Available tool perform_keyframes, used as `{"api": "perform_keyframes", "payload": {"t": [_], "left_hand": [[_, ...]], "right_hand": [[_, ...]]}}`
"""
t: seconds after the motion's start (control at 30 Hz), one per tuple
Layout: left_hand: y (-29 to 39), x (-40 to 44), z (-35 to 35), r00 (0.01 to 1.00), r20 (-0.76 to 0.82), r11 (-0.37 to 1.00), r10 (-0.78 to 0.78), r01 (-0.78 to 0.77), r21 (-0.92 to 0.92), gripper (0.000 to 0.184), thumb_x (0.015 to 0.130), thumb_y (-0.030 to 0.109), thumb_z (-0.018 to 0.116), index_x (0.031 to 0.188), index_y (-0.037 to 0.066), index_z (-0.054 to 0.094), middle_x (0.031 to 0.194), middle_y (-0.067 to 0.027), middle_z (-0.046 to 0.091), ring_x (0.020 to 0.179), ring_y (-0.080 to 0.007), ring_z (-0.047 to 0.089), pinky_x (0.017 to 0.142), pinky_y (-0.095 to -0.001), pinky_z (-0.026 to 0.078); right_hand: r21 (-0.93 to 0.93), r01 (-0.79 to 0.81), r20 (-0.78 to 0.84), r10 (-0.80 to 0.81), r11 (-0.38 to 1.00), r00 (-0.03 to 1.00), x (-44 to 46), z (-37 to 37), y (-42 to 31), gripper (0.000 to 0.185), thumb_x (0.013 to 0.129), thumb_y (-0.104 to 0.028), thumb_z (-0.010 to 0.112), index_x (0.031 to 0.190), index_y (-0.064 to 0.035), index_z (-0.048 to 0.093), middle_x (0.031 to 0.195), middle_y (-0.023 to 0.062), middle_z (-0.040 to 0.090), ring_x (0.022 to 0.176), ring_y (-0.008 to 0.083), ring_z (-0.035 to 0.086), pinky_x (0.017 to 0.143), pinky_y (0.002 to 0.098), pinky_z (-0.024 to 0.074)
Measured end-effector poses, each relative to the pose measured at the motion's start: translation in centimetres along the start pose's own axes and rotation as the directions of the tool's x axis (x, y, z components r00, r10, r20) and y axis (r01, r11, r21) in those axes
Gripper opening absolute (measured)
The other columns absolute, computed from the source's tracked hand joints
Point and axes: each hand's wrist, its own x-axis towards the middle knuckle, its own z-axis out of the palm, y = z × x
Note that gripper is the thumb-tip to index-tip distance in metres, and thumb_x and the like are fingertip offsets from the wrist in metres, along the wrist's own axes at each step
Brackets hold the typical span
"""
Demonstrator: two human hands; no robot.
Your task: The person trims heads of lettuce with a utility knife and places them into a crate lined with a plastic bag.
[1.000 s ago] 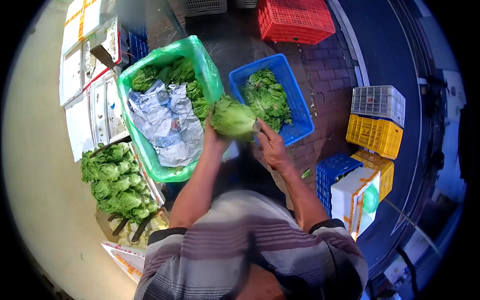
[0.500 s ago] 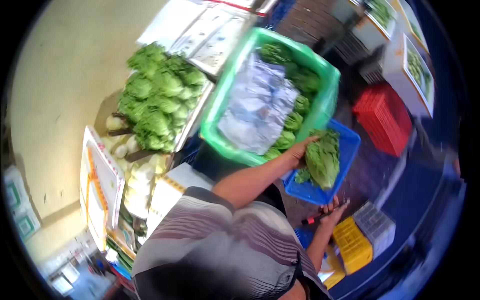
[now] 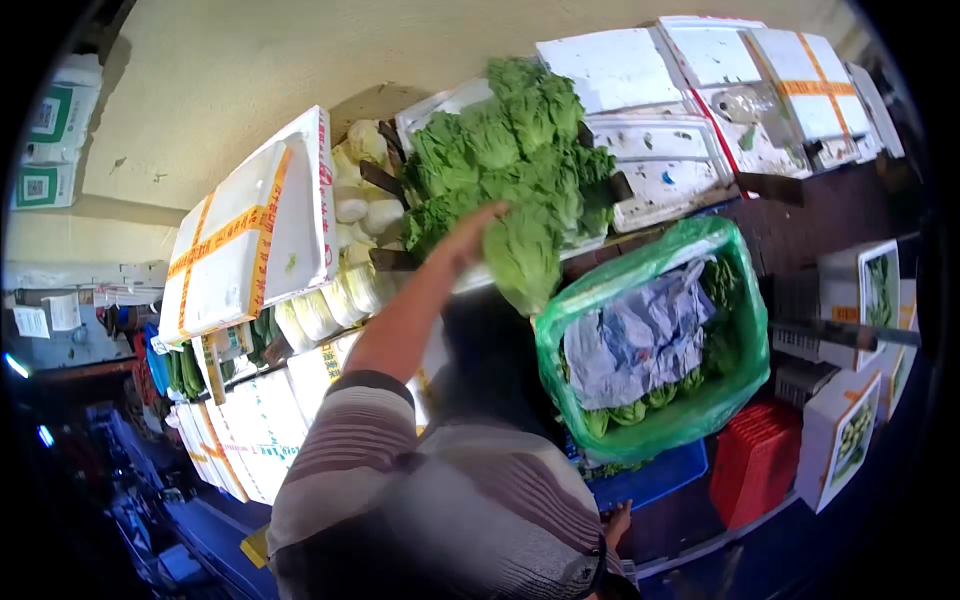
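My left hand (image 3: 474, 238) is closed on the upper end of a head of lettuce (image 3: 525, 262). It holds this head at the front edge of a heap of leafy lettuce (image 3: 500, 150). My right hand (image 3: 619, 522) shows only in part beside my shirt, low down near a blue crate (image 3: 655, 483). Its fingers look curled, and what they hold is hidden. Between the heap and the blue crate stands a tub lined with green plastic (image 3: 745, 300). Inside it, crumpled paper (image 3: 635, 330) covers part of the lettuce heads.
Pale cabbages (image 3: 355, 285) lie left of the heap, beside a white foam box lid (image 3: 225, 240) with orange tape. More foam boxes (image 3: 610, 70) stand along the wall. A red crate (image 3: 757, 465) and foam boxes of greens (image 3: 845, 440) are at the right.
My left hand has carried a head of lettuce from above the blue crate to the heap at the left. The view has turned left. The red-handled knife in my right hand no longer shows.
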Motion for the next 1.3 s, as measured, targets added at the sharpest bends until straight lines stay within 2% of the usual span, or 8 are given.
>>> {"api": "perform_keyframes", "payload": {"t": [0.13,0.3,0.5,0.77,0.83,0.87,0.93,1.3], "left_hand": [[13.1,-3.7,-5.3,0.876,-0.458,0.958,0.153,-0.016,0.287,0.069,0.083,0.046,0.075,0.135,0.005,0.054,0.133,-0.0143,0.059,0.114,-0.0266,0.062,0.099,-0.0418,0.051],[21.1,-0.8,-13.1,0.823,-0.499,0.861,0.273,0.022,0.508,0.065,0.080,0.043,0.078,0.126,0.001,0.057,0.122,-0.0163,0.064,0.104,-0.0274,0.066,0.087,-0.0401,0.057],[22.8,6.3,-20.1,0.744,-0.514,0.227,0.427,0.462,0.857,0.093,0.078,0.050,0.078,0.138,-0.012,0.045,0.130,-0.0230,0.058,0.105,-0.0286,0.064,0.089,-0.0420,0.054],[21.2,8.5,-22.9,0.845,-0.527,0.519,0.092,0.411,0.749,0.059,0.096,0.046,0.059,0.121,-0.007,0.062,0.105,-0.0156,0.069,0.091,-0.0250,0.065,0.081,-0.0403,0.050],[23.4,10.0,-25.5,0.817,-0.543,-0.123,0.195,0.570,0.812,0.066,0.097,0.050,0.051,0.133,-0.005,0.053,0.119,-0.0241,0.066,0.107,-0.0392,0.062,0.093,-0.0480,0.046],[23.5,9.7,-27.6,0.934,-0.234,-0.294,0.269,0.311,0.904,0.069,0.097,0.053,0.051,0.139,-0.002,0.050,0.131,-0.0245,0.060,0.120,-0.0408,0.056,0.097,-0.0484,0.045],[22.9,8.8,-25.7,0.742,-0.627,-0.062,0.239,0.656,0.752,0.083,0.095,0.061,0.051,0.148,-0.002,0.040,0.145,-0.0235,0.049,0.131,-0.0386,0.050,0.103,-0.0448,0.042],[21.0,8.0,-10.1,0.777,-0.038,-0.289,0.628,0.279,0.916,0.077,0.091,0.049,0.061,0.141,-0.005,0.045,0.123,-0.0216,0.063,0.109,-0.0365,0.062,0.099,-0.0407,0.045]], "right_hand": [[-0.007,-0.027,0.093,0.028,1.000,0.995,3.3,3.2,-1.0,0.042,0.097,-0.052,0.058,0.093,-0.0105,0.055,0.065,-0.0002,0.040,0.053,0.0147,0.038,0.048,0.0327,0.0345],[-0.137,-0.009,-0.025,0.005,0.991,1.000,-0.3,6.6,-2.8,0.041,0.096,-0.053,0.059,0.088,-0.0130,0.053,0.066,-0.0017,0.041,0.054,0.0129,0.037,0.049,0.0308,0.0356],[-0.060,-0.064,0.043,0.067,0.996,0.997,1.9,5.6,-1.1,0.036,0.095,-0.050,0.061,0.083,-0.0166,0.054,0.062,-0.0017,0.042,0.049,0.0130,0.041,0.045,0.0321,0.0382],[-0.029,0.087,-0.023,-0.087,0.996,0.996,-6.2,14.0,-3.4,0.028,0.094,-0.038,0.064,0.088,-0.0115,0.057,0.060,0.0004,0.037,0.045,0.0151,0.038,0.043,0.0320,0.0332],[-0.128,0.194,0.025,-0.192,0.973,0.981,-4.8,15.1,-4.1,0.030,0.095,-0.033,0.062,0.102,-0.0042,0.063,0.058,0.0006,0.043,0.044,0.0140,0.041,0.042,0.0318,0.0338],[-0.131,0.201,0.004,-0.202,0.971,0.979,-6.5,16.2,-5.6,0.036,0.094,-0.033,0.063,0.109,-0.0008,0.064,0.058,0.0007,0.047,0.043,0.0129,0.042,0.042,0.0305,0.0344],[-0.132,0.237,0.026,-0.235,0.963,0.972,-5.9,16.8,-4.3,0.040,0.094,-0.033,0.064,0.114,0.0020,0.064,0.060,0.0011,0.049,0.043,0.0125,0.044,0.042,0.0286,0.0354],[-0.163,0.280,0.165,-0.254,0.946,0.953,1.3,24.2,-1.8,0.043,0.087,-0.038,0.070,0.109,-0.0013,0.064,0.077,0.0101,0.062,0.066,0.0226,0.060,0.058,0.0390,0.0521]]}}
